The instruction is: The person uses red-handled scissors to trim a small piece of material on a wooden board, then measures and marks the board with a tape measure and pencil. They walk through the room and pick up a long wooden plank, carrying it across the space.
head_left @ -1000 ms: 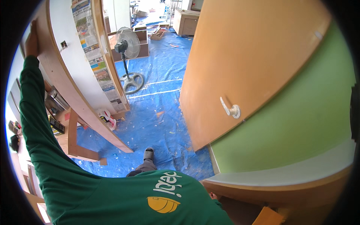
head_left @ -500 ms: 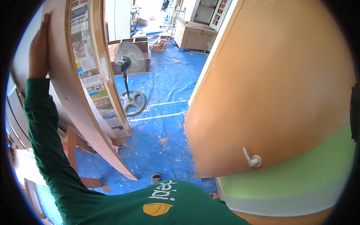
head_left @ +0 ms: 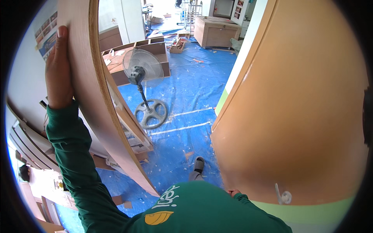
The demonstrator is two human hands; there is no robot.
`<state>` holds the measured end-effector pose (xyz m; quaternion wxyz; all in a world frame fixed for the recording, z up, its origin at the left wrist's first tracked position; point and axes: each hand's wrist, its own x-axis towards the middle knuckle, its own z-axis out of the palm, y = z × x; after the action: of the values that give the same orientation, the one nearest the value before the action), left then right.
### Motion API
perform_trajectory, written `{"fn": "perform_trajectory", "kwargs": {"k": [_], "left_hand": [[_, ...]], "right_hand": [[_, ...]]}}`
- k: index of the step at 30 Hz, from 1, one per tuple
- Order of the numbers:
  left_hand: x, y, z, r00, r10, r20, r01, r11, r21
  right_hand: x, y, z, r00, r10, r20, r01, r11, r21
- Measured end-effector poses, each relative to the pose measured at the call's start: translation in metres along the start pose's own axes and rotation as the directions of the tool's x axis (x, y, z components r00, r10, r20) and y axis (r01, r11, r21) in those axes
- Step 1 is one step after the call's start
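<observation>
My raised left hand [head_left: 59, 72] grips a tall plywood board [head_left: 101, 105] at the left. Its thumb points up along the board's broad face; the other fingers are mostly hidden. The board stands tilted, with its layered edge toward the middle and its lower end near the blue floor sheet. My right hand [head_left: 234, 192] hangs low beside my body, largely covered by my shirt and sleeve. Its visible fingers look curled, with nothing showing in them. An orange-brown door [head_left: 287, 108] with a pale lever handle [head_left: 283, 196] stands to the right of it.
A newspaper-covered frame [head_left: 134, 134] stands just behind the board. Ahead on the blue plastic sheet [head_left: 190, 89] is a pedestal fan [head_left: 149, 112]. Farther off are an open brown cabinet carcass [head_left: 165, 62], a wooden chest [head_left: 217, 33] and a ladder [head_left: 193, 13]. Wood pieces lie at lower left.
The view has shifted, bringing the board, fan and door farther right in it. My left hand still grips the board. My foot shows farther ahead, and more of my right hand is visible.
</observation>
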<state>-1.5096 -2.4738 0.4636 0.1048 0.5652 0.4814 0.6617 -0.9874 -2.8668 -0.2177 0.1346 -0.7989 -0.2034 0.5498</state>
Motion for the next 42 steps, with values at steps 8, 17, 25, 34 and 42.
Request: {"fn": "perform_trajectory", "kwargs": {"k": [8, 17, 25, 34, 42], "left_hand": [[0.031, -0.061, 0.108, 0.997, -0.066, 0.048, 0.059, 0.989, 0.132], [0.070, -0.139, 0.246, 0.977, -0.137, 0.163, 0.125, 0.989, 0.080], [0.188, -0.183, 0.375, 0.963, -0.119, 0.242, 0.177, 0.955, -0.236], [0.336, -0.234, 0.504, 0.962, -0.021, 0.273, 0.061, 0.988, -0.139], [0.423, -0.230, 0.654, 0.963, 0.119, 0.241, -0.021, 0.927, -0.374]], "right_hand": [[0.115, -0.202, -0.051, 0.920, -0.288, 0.267, 0.392, 0.700, -0.597], [0.182, -0.534, -0.067, 0.726, -0.551, 0.413, 0.520, 0.832, 0.195], [0.092, -0.840, -0.094, 0.339, -0.776, 0.532, 0.776, 0.550, 0.309], [0.066, -1.021, -0.106, -0.020, -0.787, 0.617, 0.785, 0.370, 0.497], [0.098, -1.171, -0.188, -0.251, -0.911, 0.327, 0.549, 0.144, 0.823]]}}
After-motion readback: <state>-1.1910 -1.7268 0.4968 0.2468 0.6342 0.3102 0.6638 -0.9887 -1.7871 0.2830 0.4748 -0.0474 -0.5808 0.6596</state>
